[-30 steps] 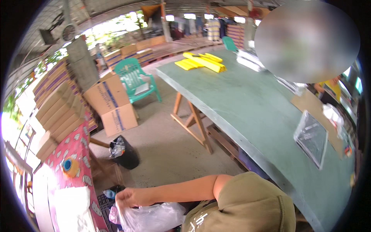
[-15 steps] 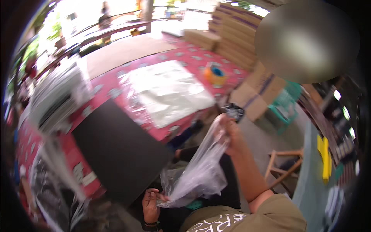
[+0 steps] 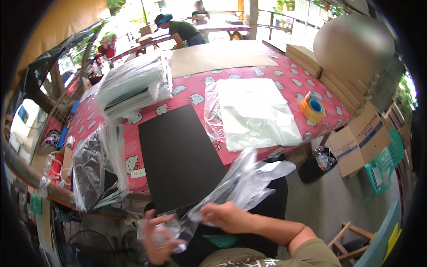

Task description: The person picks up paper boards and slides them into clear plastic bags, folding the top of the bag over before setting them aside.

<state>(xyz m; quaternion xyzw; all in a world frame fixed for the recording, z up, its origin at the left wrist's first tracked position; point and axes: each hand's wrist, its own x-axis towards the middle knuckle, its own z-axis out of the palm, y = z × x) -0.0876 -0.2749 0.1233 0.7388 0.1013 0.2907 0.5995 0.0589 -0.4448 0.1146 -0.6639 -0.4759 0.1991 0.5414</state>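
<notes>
A clear plastic bag hangs crumpled over my lap, its far end reaching the table's near edge. My right hand is closed on the bag's near end. My left hand, blurred by motion, has its thumb and fingers spread, with clear film against them. A black board lies flat on the table just beyond both hands, its near corner by my left hand. Further off lies a stack of clear plastic bags. Left of the board rests a bundle of black sheets in plastic.
The table has a pink patterned cover. On it are a pile of wrapped sheets, a brown board and an orange tape roll. Cardboard boxes, a black bin and a green plastic chair stand right. Two people are at the back.
My right hand has come down and inward from its raised place, drawing the bag's held end toward my left hand. My left fingers have spread from a pinch. The view has swung left.
</notes>
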